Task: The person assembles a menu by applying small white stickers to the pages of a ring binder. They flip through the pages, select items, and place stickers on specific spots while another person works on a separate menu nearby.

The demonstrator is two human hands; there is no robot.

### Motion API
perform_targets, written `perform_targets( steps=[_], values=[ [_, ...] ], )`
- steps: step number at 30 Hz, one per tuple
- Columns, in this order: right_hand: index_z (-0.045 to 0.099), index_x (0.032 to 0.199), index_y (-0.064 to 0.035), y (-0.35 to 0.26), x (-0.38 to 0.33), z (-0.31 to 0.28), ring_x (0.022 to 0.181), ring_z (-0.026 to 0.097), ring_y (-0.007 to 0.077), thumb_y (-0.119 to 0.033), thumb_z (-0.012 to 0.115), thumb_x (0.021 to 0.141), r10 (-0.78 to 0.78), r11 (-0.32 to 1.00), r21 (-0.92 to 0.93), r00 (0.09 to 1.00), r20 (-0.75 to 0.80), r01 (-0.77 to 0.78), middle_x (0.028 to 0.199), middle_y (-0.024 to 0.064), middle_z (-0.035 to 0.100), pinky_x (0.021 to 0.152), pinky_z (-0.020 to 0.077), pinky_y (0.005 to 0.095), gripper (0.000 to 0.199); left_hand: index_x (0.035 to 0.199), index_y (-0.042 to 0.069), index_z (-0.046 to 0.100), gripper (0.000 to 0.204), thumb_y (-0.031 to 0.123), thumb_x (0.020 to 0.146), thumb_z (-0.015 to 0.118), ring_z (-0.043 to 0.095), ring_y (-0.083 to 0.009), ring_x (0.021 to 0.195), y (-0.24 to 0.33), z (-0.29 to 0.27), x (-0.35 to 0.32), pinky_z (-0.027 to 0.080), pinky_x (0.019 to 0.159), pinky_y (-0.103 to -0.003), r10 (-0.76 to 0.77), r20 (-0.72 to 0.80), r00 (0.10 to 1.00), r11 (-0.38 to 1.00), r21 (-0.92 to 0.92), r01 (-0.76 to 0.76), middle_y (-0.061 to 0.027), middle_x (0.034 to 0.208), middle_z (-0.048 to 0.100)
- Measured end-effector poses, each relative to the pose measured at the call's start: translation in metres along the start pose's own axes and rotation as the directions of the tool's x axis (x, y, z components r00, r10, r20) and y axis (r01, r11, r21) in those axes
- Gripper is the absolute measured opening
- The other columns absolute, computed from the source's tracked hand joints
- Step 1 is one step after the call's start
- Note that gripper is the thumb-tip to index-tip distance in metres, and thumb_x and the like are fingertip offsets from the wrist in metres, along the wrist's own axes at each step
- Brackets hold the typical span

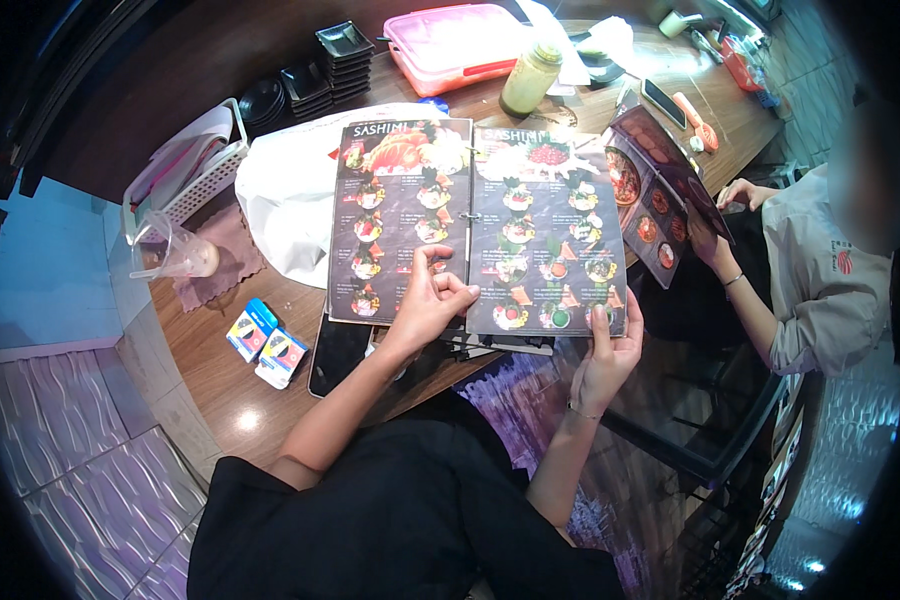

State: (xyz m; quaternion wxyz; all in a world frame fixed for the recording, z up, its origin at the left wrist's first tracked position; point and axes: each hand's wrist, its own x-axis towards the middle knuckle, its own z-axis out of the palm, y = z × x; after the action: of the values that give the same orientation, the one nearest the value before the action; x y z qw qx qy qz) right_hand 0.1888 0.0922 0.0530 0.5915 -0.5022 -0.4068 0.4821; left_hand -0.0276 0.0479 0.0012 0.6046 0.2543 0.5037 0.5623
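Observation:
An open ring-bound menu (542, 215) with dark pages and rows of food pictures is in front of me, tilted up over the table's near edge. My right hand (610, 355) grips its lower right corner, thumb on the page and fingers behind. Over the lower inner part of the left page lies my left hand (428, 312), its index finger bent and its thumb stretched toward the rings, with a gap between them. Under the menu's lower left corner a black tablet-like device (336, 358) shows in part.
Two small blue-and-white boxes (266, 342), a tipped clear plastic cup (175, 252) and a white basket (202, 178) stand left. Behind are a white bag (282, 200), stacked black dishes (345, 55), a pink container (455, 40) and a jar (530, 80). A co-worker at right holds another menu (660, 190).

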Motion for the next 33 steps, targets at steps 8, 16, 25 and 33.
perform_targets(
  steps=[8,16,25,33],
  values=[
    [0.048,0.123,0.0019,0.006,-0.009,0.008,0.098,0.062,0.0151,0.000,0.061,0.091,0.144,0.975,0.164,0.988,0.055,-0.151,0.113,0.0105,0.061,0.084,0.0529,0.0283,0.034,0.122,0.006,0.029,0.052,-0.001,0.087,0.065,0.057,-0.0081,0.065,-0.008,0.006,0.003,0.047,0.062,-0.022,0.088,-0.025,0.996,0.995,-0.044,-0.089,-0.0036,0.074,0.058],
    [0.049,0.118,0.0028,0.015,-0.021,0.016,0.093,0.064,0.0145,-0.001,0.059,0.092,0.274,0.949,0.129,0.955,0.109,-0.287,0.109,0.0105,0.063,0.076,0.0556,0.0294,0.028,0.129,0.005,0.032,0.044,0.003,0.094,0.058,0.067,-0.0163,0.080,0.012,-0.005,-0.014,0.053,0.071,-0.026,-0.037,0.074,0.997,0.999,0.009,0.036,-0.0092,0.084,0.063],
    [0.057,0.107,0.0071,0.005,-0.033,0.032,0.089,0.059,0.0091,-0.005,0.058,0.095,-0.003,0.981,-0.189,0.991,0.135,0.028,0.103,0.0092,0.065,0.074,0.0490,0.0262,0.018,0.121,0.002,0.044,0.025,0.010,0.098,0.052,0.069,-0.0188,0.086,0.008,-0.041,-0.026,0.054,0.073,-0.026,0.000,0.053,0.999,0.999,0.051,-0.002,-0.0130,0.095,0.065],
    [0.061,0.118,0.0044,-0.010,-0.058,0.068,0.099,0.064,0.0361,-0.004,0.061,0.088,-0.175,0.875,-0.377,0.924,0.340,0.304,0.108,0.0204,0.066,0.087,0.0481,0.0390,0.031,0.121,0.003,0.047,0.028,0.024,0.103,0.043,0.068,-0.0200,0.093,0.006,-0.048,-0.031,0.054,0.079,-0.028,-0.064,0.040,0.997,0.998,-0.024,0.065,-0.0150,0.105,0.065]
  ],
)
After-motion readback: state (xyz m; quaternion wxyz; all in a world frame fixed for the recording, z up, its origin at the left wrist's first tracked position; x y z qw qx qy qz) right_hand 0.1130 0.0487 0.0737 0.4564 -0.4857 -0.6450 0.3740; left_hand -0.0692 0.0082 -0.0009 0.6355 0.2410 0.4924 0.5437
